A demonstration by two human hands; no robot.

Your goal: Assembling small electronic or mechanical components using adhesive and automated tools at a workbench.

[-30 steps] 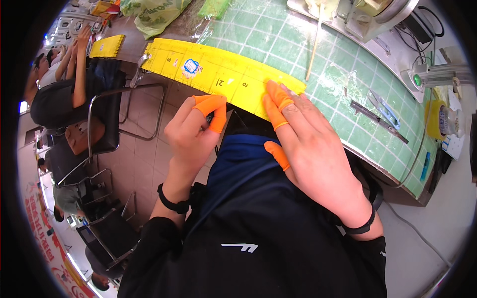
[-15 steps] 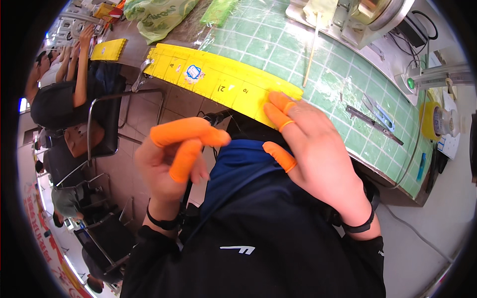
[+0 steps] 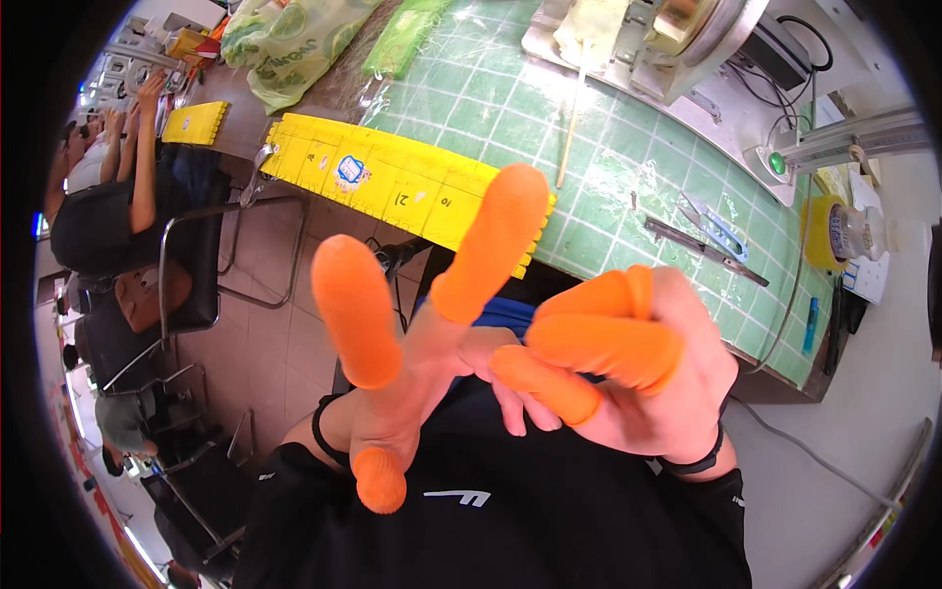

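My left hand (image 3: 432, 358) is raised above my lap, its thumb and two fingers spread apart in orange finger cots, with nothing between them. Close beside it on the right, my right hand (image 3: 687, 378) has its orange-covered thumb and fingers pressed together in a pinch. Whatever lies between those fingertips, if anything, is hidden. Beyond both hands, a long yellow strip (image 3: 388, 187) with a notched edge and a blue-and-white sticker lies along the near edge of the table. The left forefinger overlaps its right end in the picture.
On the green gridded mat (image 3: 481, 103) are a thin stick (image 3: 569, 133), tweezers (image 3: 702, 251) and blue-handled snips (image 3: 721, 231). A metal machine (image 3: 687, 49) stands at the back right, a plastic bag (image 3: 294, 49) at the back left. Other people sit at the left beside metal-framed chairs (image 3: 235, 260).
My right hand has left the yellow strip, drawn back toward me and closed into a pinch. My left hand has risen and moved right, its fingers spreading. The view has shifted slightly.
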